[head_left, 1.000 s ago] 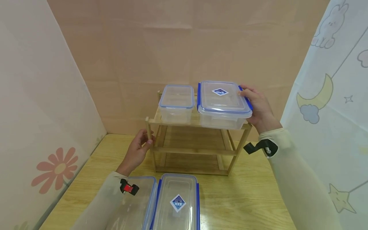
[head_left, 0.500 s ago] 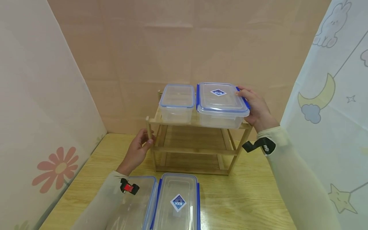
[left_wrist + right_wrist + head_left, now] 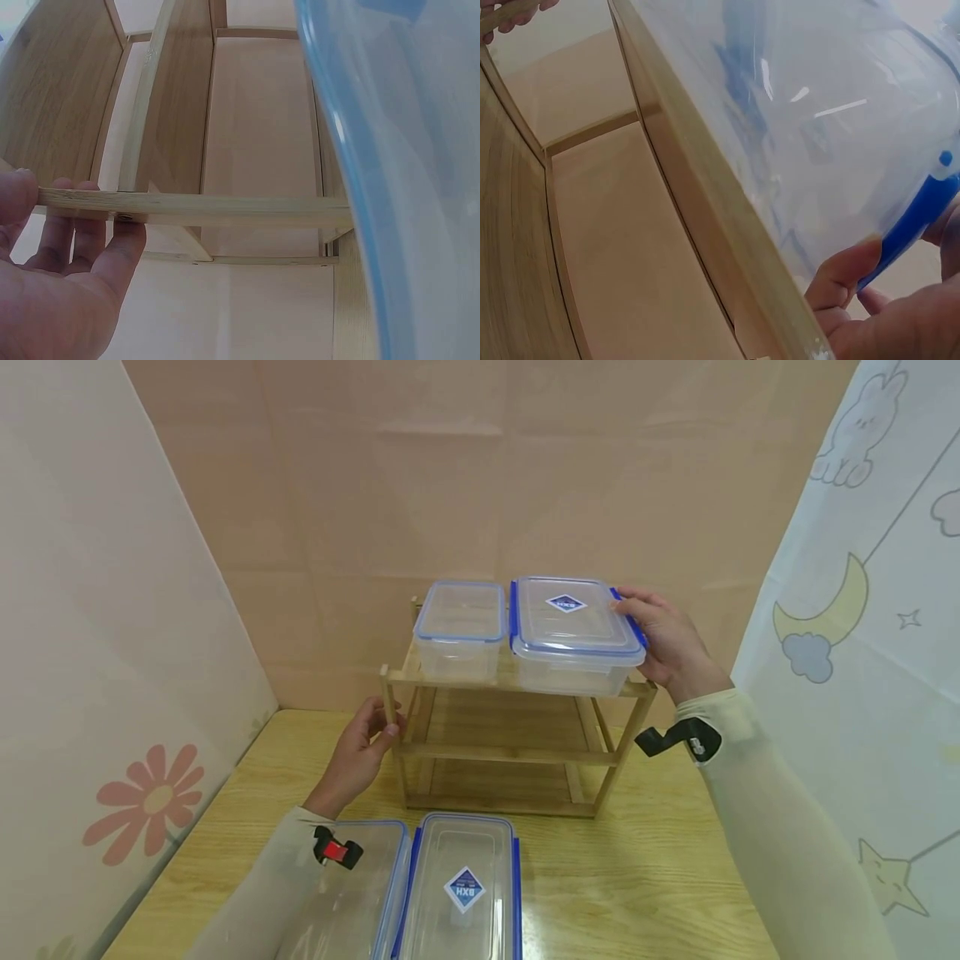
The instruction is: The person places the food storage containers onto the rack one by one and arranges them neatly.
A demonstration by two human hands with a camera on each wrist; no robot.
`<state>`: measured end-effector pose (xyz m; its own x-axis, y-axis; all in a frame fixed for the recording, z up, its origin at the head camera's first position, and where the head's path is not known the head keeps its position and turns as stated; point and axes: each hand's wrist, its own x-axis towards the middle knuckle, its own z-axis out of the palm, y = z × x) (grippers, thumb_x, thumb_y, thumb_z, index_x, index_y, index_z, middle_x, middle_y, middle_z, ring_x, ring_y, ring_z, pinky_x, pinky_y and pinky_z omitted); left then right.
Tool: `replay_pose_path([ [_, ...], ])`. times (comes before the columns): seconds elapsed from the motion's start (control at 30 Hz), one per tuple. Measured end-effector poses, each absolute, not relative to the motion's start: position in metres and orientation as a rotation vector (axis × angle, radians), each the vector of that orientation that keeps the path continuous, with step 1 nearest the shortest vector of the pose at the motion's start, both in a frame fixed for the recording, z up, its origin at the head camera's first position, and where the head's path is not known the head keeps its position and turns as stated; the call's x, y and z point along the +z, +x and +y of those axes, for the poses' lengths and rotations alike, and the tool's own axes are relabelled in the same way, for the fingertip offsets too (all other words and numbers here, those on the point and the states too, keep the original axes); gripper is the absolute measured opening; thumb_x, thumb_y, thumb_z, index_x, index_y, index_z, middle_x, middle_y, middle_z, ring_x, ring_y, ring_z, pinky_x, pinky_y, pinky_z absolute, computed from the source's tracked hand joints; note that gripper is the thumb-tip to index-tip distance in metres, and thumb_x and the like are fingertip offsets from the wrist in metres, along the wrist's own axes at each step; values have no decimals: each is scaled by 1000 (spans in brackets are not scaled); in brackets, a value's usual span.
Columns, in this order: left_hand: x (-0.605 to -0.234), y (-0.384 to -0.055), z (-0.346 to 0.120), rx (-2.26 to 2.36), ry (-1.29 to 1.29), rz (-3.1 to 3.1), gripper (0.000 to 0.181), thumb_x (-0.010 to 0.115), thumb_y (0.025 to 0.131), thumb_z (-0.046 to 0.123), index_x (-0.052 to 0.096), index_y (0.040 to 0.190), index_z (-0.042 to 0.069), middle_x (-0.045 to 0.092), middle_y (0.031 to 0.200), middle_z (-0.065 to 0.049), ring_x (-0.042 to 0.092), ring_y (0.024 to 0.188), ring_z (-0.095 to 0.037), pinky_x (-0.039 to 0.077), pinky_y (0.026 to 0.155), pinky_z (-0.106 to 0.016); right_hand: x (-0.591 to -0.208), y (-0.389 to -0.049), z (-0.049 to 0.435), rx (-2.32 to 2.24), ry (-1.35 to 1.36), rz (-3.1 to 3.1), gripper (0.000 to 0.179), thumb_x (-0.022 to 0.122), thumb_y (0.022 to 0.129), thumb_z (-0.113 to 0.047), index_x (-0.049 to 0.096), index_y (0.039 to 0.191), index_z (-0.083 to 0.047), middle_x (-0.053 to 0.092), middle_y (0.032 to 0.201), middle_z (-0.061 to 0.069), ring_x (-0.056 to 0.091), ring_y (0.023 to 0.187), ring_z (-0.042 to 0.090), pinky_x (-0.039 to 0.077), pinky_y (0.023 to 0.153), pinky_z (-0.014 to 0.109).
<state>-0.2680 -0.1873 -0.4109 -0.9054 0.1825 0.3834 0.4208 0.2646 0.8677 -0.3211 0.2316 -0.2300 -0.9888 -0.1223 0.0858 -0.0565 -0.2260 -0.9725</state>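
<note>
My right hand [image 3: 671, 643] holds a clear food container [image 3: 573, 627] by its right side, thumb at the lid's edge. This container has blue clips and a diamond-shaped label, and it overlaps the right part of the wooden rack's top shelf. In the right wrist view, the fingertips [image 3: 855, 266] press the clear wall beside the blue clip [image 3: 919, 221]. A smaller clear container [image 3: 461, 610] with a light blue rim stands to its left on the shelf. My left hand [image 3: 358, 758] grips the front left post [image 3: 195, 206] of the rack [image 3: 510, 753], fingers behind it and thumb in front.
Two long lidded containers lie on the table in front of the rack: a labelled one with blue clips [image 3: 465, 927] and another [image 3: 348, 893] partly under my left forearm. The rack has two lower shelves. A beige back wall and printed side walls enclose the table [image 3: 637, 877].
My right hand has moved the container slightly left, closer to the smaller one. My left hand keeps its grip on the post.
</note>
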Motion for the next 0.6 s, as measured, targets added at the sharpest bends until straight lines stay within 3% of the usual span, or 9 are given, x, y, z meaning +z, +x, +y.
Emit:
replay_pose_path([
  [0.27,-410,-269,-185,-1690,-579,-2305,26,49,105,18,47,131,21,59,121,-20,58,119,-32,44,102,-56,-231,-319,235,-2417,-271,1908,46,67,95,-16,51,137,-5,55,121,4,69,84,14,59,70,26],
  [0.4,-410,-269,-185,-1708,-576,-2296,26,48,105,14,47,130,18,59,120,-21,58,120,-33,45,102,-55,-230,-313,237,-2416,-282,1950,41,69,93,-18,56,130,-5,59,113,1,65,88,13,59,72,25],
  [0.6,-411,-268,-184,-1718,-577,-2294,27,47,105,16,47,132,19,58,122,-22,56,124,-34,46,102,-54,-231,-300,241,-2365,-306,2061,54,70,93,-22,46,139,-4,63,112,-1,63,92,13,57,75,24],
])
